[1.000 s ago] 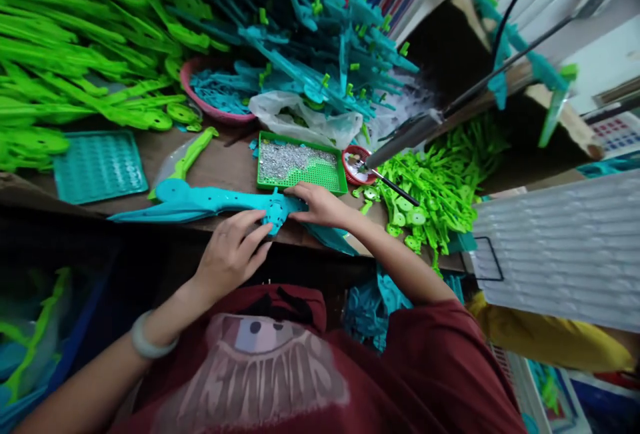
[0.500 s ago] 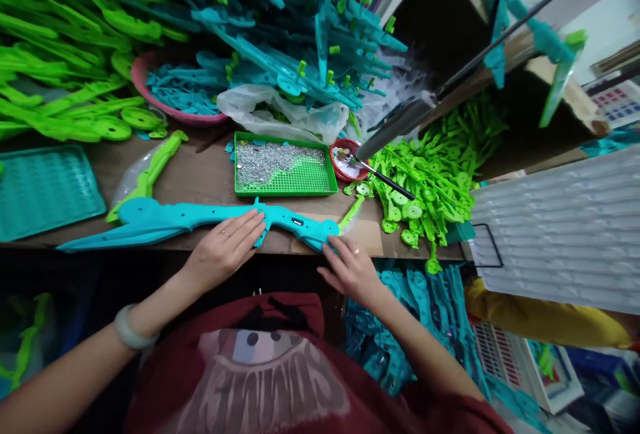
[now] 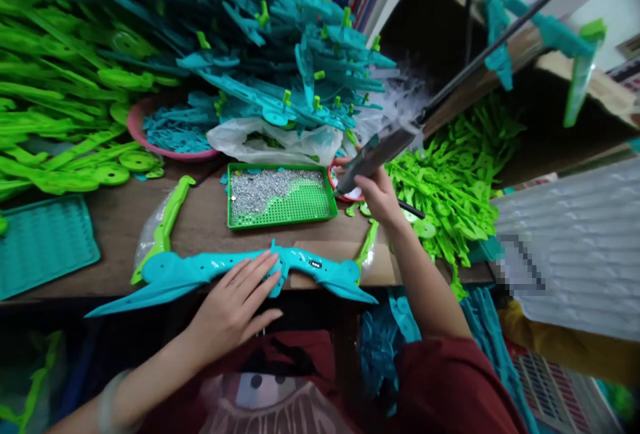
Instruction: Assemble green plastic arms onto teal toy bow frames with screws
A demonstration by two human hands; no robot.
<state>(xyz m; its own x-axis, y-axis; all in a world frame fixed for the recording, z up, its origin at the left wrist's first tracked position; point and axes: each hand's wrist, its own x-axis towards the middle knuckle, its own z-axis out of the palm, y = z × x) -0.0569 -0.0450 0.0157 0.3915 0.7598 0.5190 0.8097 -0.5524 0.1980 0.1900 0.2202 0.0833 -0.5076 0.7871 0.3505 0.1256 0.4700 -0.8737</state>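
A long turquoise plastic toy bow [image 3: 195, 267] lies along the front edge of the bench, its two pointed ends reaching over the edge. My left hand [image 3: 233, 307] rests flat on its middle, fingers stretched out. My right hand [image 3: 384, 197] is wrapped round a grey electric screwdriver [image 3: 376, 152] that hangs from above, tip pointing down and left. Below the screwdriver, a small red basket [image 3: 334, 187] is partly hidden by the hand. A green perforated tray [image 3: 305, 213] of small silvery screws stands just behind the bow.
Bright green limb pieces lie at the bow's left [image 3: 167, 221] and right ends [image 3: 369, 247]. Behind are a turquoise heap [image 3: 240, 54], a pink bowl [image 3: 175, 154] and green part piles [image 3: 55, 87]. A turquoise tray [image 3: 50, 241] sits left; a yellow sleeve [image 3: 565, 344] shows at right.
My right hand has left the bow's right end and moved up to grip the screwdriver, whose tip now points left. My left hand stays on the bow. The view has shifted.
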